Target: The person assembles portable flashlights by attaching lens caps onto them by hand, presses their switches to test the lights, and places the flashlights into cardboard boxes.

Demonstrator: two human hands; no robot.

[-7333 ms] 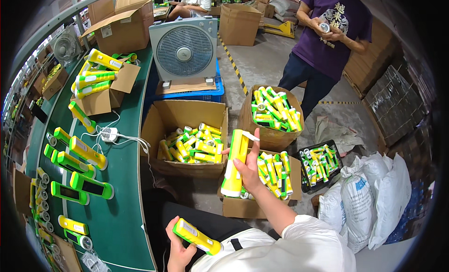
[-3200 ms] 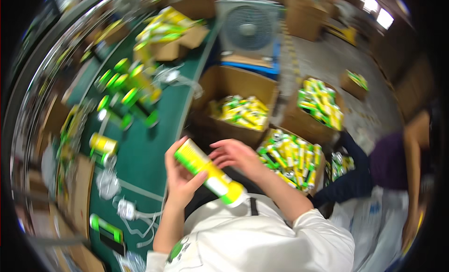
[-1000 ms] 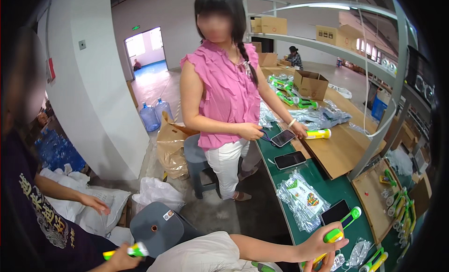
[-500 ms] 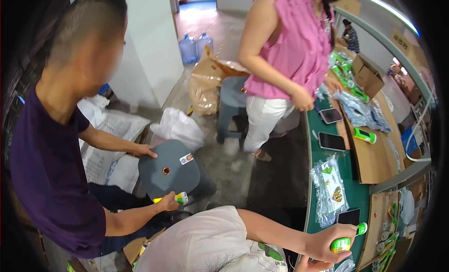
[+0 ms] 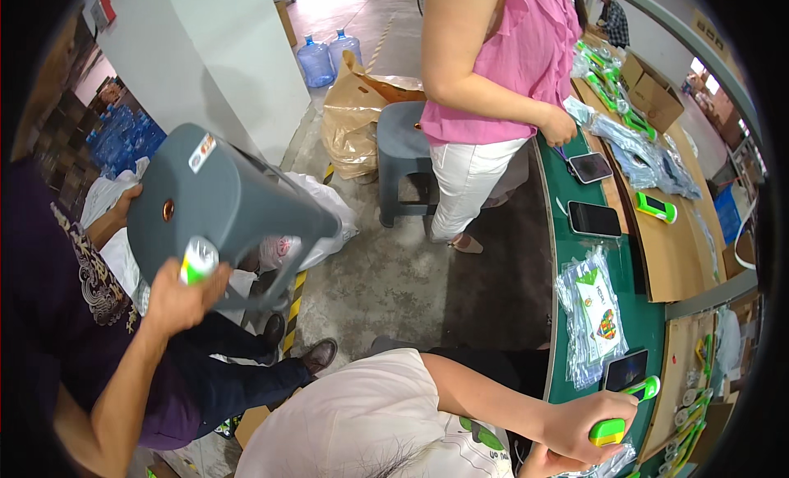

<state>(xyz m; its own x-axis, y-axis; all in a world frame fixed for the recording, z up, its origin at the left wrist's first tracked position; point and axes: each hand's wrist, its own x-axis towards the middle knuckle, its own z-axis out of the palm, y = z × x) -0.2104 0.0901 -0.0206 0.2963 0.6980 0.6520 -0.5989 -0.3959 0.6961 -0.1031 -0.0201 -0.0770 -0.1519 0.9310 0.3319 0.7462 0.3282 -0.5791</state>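
My left arm reaches right over the green table (image 5: pixel 552 346), and my left hand (image 5: pixel 579 420) is wrapped round a green-and-yellow flashlight (image 5: pixel 608 431). Part of my right hand (image 5: pixel 549 461) shows just below it at the lower edge; its fingers are mostly hidden. Clear plastic (image 5: pixel 612 461) lies close to both hands. Beyond my left hand, a green-and-white flashlight head (image 5: pixel 648 387) shows beside a dark phone (image 5: pixel 626 369); whether it belongs to the held flashlight I cannot tell. Farther up lies a stack of clear printed bags (image 5: pixel 588 322).
At left, a co-worker in purple grips a grey stool (image 5: pixel 189 198) and a flashlight (image 5: pixel 199 260). Another in pink stands at the table near two phones (image 5: pixel 593 219). A cardboard sheet (image 5: pixel 678 256) bears flashlights and bags. Water jugs (image 5: pixel 316 60) stand behind.
The co-worker in purple has lifted and tilted the grey stool and come closer at left. The co-worker in pink has drawn a hand back to the table edge. My left hand keeps its hold.
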